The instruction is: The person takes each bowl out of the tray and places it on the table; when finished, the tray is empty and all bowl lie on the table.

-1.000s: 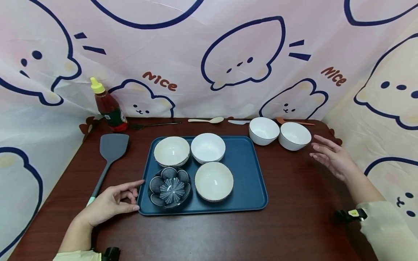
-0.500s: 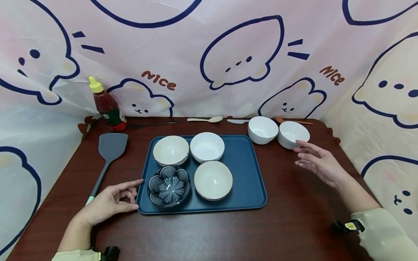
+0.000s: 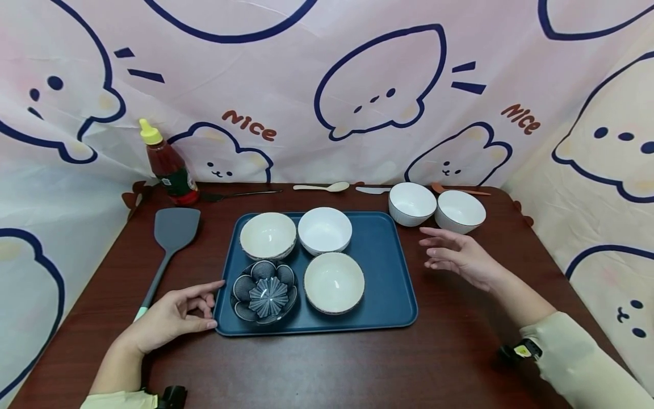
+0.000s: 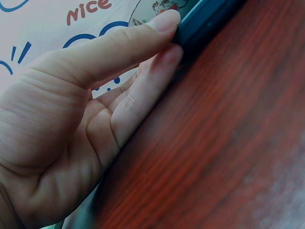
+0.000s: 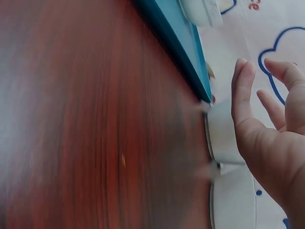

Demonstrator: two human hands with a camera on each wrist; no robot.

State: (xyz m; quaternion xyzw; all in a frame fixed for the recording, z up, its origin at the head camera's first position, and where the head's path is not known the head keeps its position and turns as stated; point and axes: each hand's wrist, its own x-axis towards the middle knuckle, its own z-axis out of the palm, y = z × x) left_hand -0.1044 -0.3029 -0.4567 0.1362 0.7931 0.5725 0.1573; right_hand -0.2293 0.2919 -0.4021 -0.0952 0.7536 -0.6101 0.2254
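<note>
In the head view, a blue tray (image 3: pixel 383 267) is seen in the middle of a dark wooden table (image 3: pixel 460 363), with four bowls grouped on its left part: a cream bowl (image 3: pixel 268 236) and a white bowl (image 3: pixel 325 230) at the back, a dark patterned bowl (image 3: pixel 265 292) and a second cream bowl (image 3: pixel 334 282) at the front. The right part of the tray is left bare. The left hand (image 3: pixel 171 318) is laid on the table at the tray's front left corner, the forefinger and thumb set against the rim, apparently to steady it; nothing is clasped. The right hand (image 3: pixel 460 255) is held above the table just beside the tray's right edge, fingers spread and relaxed, nothing in it. Two more white bowls (image 3: pixel 434 207) are stood side by side off the tray, near that hand. A spatula (image 3: pixel 171 238), a sauce bottle (image 3: pixel 168 167) and some spoons (image 3: pixel 327 187) are kept along the left and back edges.

In the left wrist view, the thumb and forefinger (image 4: pixel 143 90) are shown pressed against the tray's edge (image 4: pixel 200 28), straight rather than curled round it.

In the right wrist view, the right hand (image 5: pixel 271 133) is seen with its fingers apart and lifted off the table, the tray's corner (image 5: pixel 190 67) close by and the rims of the white bowls (image 5: pixel 228 162) beneath the palm, blurred.
</note>
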